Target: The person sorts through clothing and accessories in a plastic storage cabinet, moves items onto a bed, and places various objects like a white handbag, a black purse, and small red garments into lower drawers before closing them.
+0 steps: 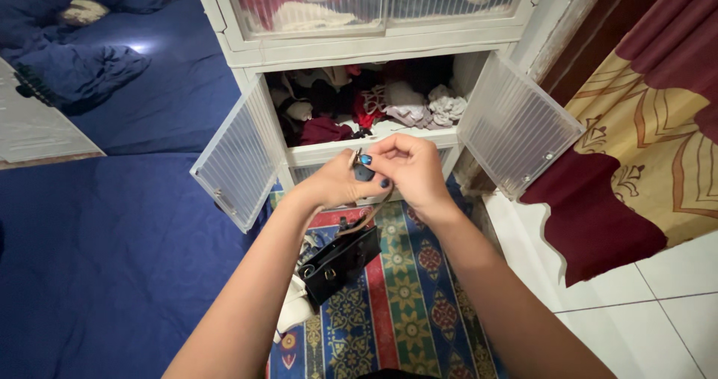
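Observation:
My left hand (333,185) and my right hand (411,166) meet in front of an open white plastic cabinet (374,42). Together they pinch a small dark object (363,173) and the top of a thin brown strap (366,218). A small black handbag (338,265) hangs from that strap below my left forearm, above a patterned rug (407,297). A white thing lies partly hidden under the bag. The cabinet's lower compartment is stuffed with mixed clothes (374,102).
Two ribbed translucent cabinet doors (238,158) (516,125) swing open toward me on either side. A blue bedsheet (97,244) covers the left. A red and yellow curtain (643,147) hangs at right over white floor tiles (651,312).

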